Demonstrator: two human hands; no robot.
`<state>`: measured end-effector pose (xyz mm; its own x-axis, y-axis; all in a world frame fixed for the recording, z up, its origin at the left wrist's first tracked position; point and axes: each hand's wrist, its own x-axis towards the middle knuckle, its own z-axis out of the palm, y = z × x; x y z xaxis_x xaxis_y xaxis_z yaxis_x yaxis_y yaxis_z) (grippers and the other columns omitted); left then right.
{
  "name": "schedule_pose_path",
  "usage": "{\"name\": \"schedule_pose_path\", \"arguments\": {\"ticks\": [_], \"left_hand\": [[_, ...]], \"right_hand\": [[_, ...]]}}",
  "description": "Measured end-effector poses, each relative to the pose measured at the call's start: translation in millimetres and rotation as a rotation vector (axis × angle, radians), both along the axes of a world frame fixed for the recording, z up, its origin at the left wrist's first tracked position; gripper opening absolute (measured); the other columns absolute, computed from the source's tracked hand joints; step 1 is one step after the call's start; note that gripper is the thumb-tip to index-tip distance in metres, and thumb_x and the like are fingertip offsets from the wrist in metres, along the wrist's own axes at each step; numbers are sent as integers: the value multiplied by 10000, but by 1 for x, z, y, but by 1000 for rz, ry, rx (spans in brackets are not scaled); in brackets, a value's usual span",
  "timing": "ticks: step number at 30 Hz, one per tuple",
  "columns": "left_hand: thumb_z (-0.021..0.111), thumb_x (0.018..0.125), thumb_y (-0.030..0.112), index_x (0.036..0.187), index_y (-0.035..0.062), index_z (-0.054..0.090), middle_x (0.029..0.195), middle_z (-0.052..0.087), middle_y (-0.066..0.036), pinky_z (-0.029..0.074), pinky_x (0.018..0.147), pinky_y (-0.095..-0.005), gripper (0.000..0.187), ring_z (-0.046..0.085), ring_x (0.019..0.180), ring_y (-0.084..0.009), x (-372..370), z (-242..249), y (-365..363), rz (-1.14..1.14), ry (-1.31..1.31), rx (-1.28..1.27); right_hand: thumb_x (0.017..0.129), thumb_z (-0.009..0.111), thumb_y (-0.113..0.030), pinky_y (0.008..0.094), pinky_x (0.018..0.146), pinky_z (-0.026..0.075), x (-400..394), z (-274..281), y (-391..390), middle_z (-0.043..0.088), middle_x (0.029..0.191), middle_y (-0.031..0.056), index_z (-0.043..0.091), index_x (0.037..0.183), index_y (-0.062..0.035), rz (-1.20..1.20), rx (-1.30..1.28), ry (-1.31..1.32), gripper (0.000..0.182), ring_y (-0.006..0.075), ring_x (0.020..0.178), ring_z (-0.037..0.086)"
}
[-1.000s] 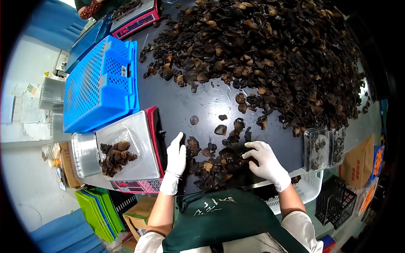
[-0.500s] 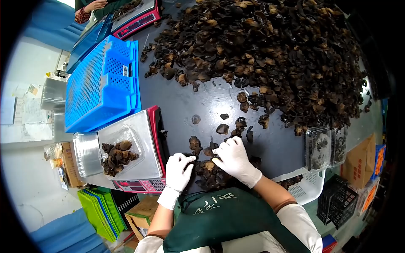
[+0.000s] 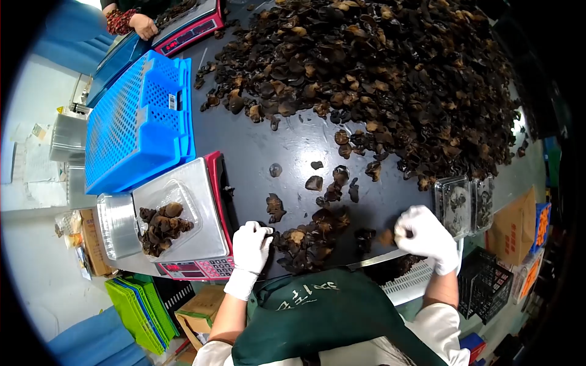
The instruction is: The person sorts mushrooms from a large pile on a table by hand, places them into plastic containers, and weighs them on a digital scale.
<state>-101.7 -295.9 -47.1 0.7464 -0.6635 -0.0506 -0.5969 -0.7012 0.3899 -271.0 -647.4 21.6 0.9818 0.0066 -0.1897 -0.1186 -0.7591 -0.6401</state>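
My right hand [image 3: 427,238], in a white glove, is curled closed over the front table edge. A blurred brown piece of wood ear mushroom [image 3: 386,237] shows at its fingertips. My left hand [image 3: 252,247], also gloved, rests beside the red scale with its fingers bent together; what they hold, if anything, is hidden. Just right of it lies a small heap of dark wood ear mushrooms [image 3: 305,244]. Several loose pieces are scattered beyond, such as one mushroom [image 3: 275,208]. Below my right hand is a white slotted basket [image 3: 410,285] with mushroom pieces in it.
A large mushroom pile [image 3: 378,79] covers the far table. At left stand a scale [image 3: 207,235] bearing a clear tray of mushrooms and a blue crate [image 3: 131,125]. Clear boxes [image 3: 453,207] stand at right. Another person's hand [image 3: 144,26] is by a far scale.
My right hand has moved right from the small heap to the table edge above the basket. My left hand has shifted slightly left. The other person's hand has come lower, nearer the far scale.
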Motion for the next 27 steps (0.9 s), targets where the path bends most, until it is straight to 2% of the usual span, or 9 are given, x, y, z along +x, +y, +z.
{"name": "schedule_pose_path", "arguments": {"ticks": [2,6,10,14,17,19,21,24,27], "left_hand": [[758,670,95,829,109,669,817,529,-68,432,681,-393,184,543,779,-266,0,6,0,7,-15,-102],[709,700,-16,842,43,614,892,538,-112,465,759,-358,180,554,838,-283,-3,39,-12,86,-53,-245],[649,766,-58,942,23,593,990,582,-108,479,802,-327,202,579,884,-223,-26,52,-41,-8,399,-515],[724,769,28,1143,40,607,1209,566,-149,464,949,-358,391,547,1136,-278,-59,83,-71,-264,1146,-546],[607,766,-48,1068,29,606,1140,574,-140,415,1006,-392,312,544,1123,-307,-30,57,-69,-185,465,-528],[580,804,-60,1023,12,599,1105,575,-130,413,1004,-375,232,551,1105,-295,-5,10,-55,167,428,-615],[584,859,-7,1159,21,595,1228,548,-167,384,1044,-380,302,529,1173,-312,22,-37,-34,257,294,-589],[622,864,131,1273,34,550,1302,528,-228,345,1081,-427,427,488,1222,-378,33,-40,-35,163,55,-243],[660,842,145,1276,51,548,1274,568,-164,314,1098,-444,458,496,1216,-356,20,-39,-31,54,88,-196]], "right_hand": [[644,641,-169,396,597,497,-33,12,-2,593,579,129,664,666,-33,-94,23,267,140,328,564,594],[719,678,-279,390,854,453,-65,19,3,688,855,130,707,957,-45,-222,-241,297,335,296,854,633],[798,638,-242,394,876,427,-50,9,15,652,880,117,677,1010,-41,-337,-232,123,295,287,887,598],[797,637,-216,391,858,435,-30,-2,26,643,842,110,676,999,-41,-251,-174,-50,271,282,861,601],[782,660,-230,388,815,449,-19,-9,36,639,876,106,668,1068,-42,-155,-140,15,343,282,876,594],[746,724,-270,395,835,479,-19,-21,49,601,1052,131,594,1203,-41,-123,-117,96,528,307,945,587],[705,775,-266,402,863,506,-16,-32,64,544,1154,145,499,1318,-46,-101,-101,147,707,329,993,574],[693,772,-244,407,878,499,-13,-65,75,547,1170,127,522,1294,-62,-35,-132,251,675,330,1045,557],[695,766,-246,395,869,481,-9,-63,68,565,1123,91,578,1235,-84,-101,-56,192,594,305,1025,550]]}}
